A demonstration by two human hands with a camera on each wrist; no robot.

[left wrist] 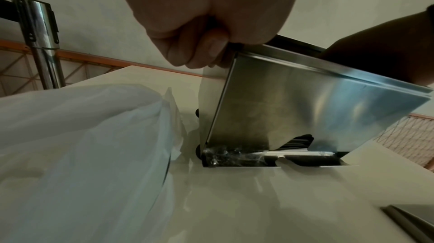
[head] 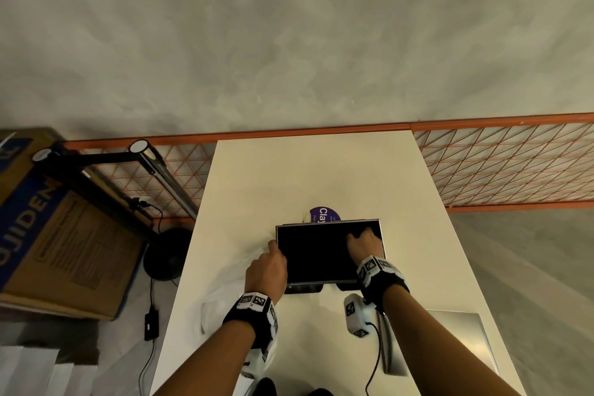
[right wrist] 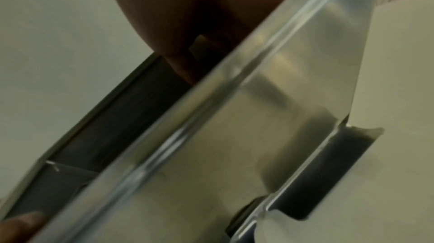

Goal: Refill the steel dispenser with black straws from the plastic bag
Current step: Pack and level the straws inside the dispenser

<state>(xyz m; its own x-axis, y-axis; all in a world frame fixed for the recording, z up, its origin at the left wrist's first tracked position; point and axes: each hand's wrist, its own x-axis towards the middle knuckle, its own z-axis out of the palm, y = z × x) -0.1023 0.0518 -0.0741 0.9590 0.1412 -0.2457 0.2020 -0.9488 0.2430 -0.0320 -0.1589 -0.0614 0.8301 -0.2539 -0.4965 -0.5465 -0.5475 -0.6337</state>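
Steel dispenser stands open-topped near the middle of a pale table, its inside dark in the head view. Both forearms reach forward to it from the bottom of the frame, each wrist wearing a black band with checkered markers.

The left hand grips the dispenser's left top corner. In the left wrist view its fingers curl over the rim and pinch the steel edge. The right hand reaches down inside the open top near the right wall, palm down, knuckles up. Its fingertips are lost in the dark interior, so I cannot tell whether it is spread or holding anything. The right wrist view is blurred and shows only a finger behind the steel rim.

Black straws show through a cut-out low on the dispenser's front, above a tray slot at its foot. The plastic bag, whitish and crumpled, lies on the table just left of the dispenser, under the left forearm.

A purple round label peeks out behind the dispenser. A flat steel sheet lies on the table near the right forearm. Left of the table stand a black lamp arm and a cardboard box. An orange wire fence runs behind the table, before a grey wall.
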